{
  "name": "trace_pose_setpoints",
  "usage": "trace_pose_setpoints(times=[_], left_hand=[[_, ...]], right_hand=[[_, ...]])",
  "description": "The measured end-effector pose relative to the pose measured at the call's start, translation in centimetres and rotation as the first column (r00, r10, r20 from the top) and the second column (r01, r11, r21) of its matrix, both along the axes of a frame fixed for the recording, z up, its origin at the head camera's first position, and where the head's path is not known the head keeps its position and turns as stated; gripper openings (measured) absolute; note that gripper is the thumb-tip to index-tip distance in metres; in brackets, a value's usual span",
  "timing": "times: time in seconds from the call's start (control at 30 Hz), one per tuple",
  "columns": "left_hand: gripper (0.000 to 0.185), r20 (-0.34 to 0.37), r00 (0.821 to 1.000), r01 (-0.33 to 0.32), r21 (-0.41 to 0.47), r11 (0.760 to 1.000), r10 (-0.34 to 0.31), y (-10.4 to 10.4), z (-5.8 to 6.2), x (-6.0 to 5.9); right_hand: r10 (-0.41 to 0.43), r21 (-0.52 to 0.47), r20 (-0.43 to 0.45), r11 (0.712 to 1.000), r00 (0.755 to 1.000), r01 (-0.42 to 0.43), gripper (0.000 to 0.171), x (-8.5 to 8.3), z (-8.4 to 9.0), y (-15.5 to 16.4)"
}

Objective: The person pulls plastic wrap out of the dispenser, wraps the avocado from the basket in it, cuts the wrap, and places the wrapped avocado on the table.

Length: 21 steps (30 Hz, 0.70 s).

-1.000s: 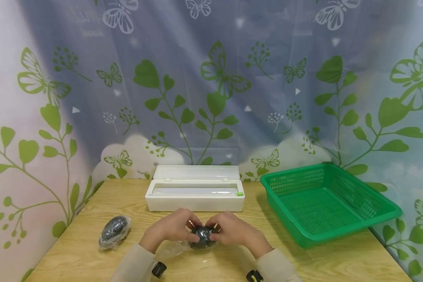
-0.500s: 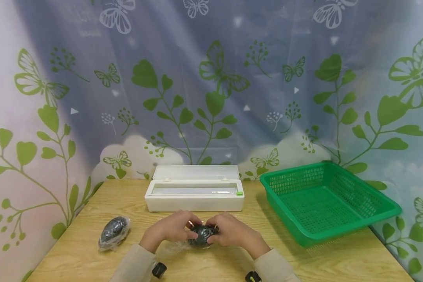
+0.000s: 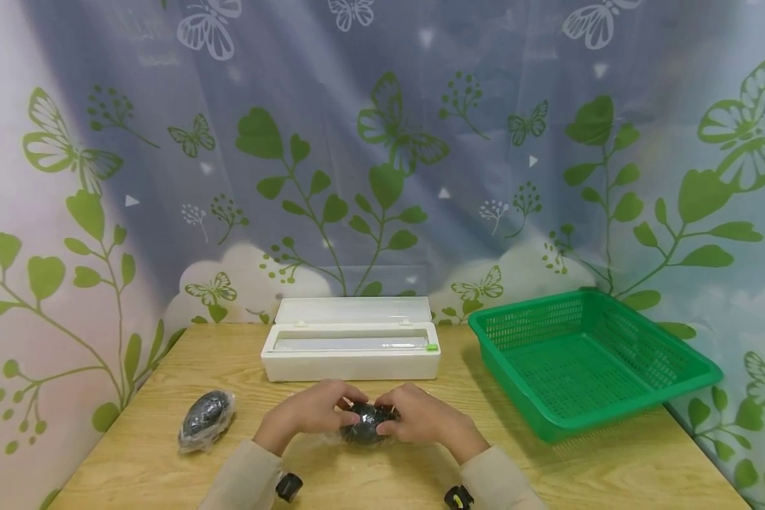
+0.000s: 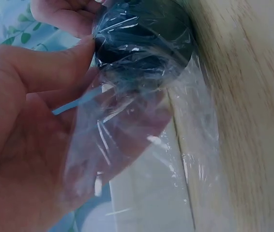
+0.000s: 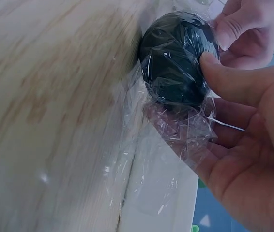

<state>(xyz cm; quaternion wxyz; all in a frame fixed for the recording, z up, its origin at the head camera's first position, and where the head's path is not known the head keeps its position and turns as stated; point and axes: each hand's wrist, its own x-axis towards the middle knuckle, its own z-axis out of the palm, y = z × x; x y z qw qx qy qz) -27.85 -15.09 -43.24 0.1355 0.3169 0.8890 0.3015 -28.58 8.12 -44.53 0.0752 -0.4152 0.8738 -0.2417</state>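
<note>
A dark, smooth egg-shaped thing sits on the table, covered in clear cling film. My left hand holds it from the left, thumb on the near side and fingers on the far side. From the right, my right hand holds it the same way, its thumb pressing the film against the dark surface in the right wrist view. Loose film hangs over the fingers of both hands and spreads onto the wood. A second dark egg-shaped thing, wrapped in crumpled film, lies to the left.
Behind the hands stands a white cling film dispenser, its lid raised and a green slider at its right end. A green plastic basket is on the right of the wooden table. A patterned curtain hangs behind.
The loose film left of the held dark thing has drawn in closer to it. The right fingers and thumb have shifted slightly on it; both hands stay in about the same place.
</note>
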Motion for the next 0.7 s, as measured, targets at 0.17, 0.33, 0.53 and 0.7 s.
trace_pose_setpoints(times=[0.17,0.33,0.53,0.7], left_hand=[[0.025,-0.069,0.998,-0.010,0.034,0.999,0.012,0.09,0.15,0.06],[0.029,-0.066,0.997,-0.027,0.015,1.000,0.028,0.07,0.29,0.03],[0.042,-0.053,0.998,-0.037,0.007,0.999,0.038,0.06,0.21,0.03],[0.037,-0.072,0.997,-0.018,0.002,1.000,0.018,-0.15,0.17,0.01]], right_hand=[[-0.005,0.006,0.003,1.000,1.000,0.005,0.024,-0.08,-0.17,0.11],[-0.014,0.006,0.010,1.000,1.000,0.014,0.024,-0.26,-0.21,0.06],[-0.009,0.002,0.025,1.000,1.000,0.009,0.033,-0.32,-0.15,0.18],[-0.019,-0.030,0.037,0.999,0.999,0.020,0.041,-0.54,0.06,0.41]])
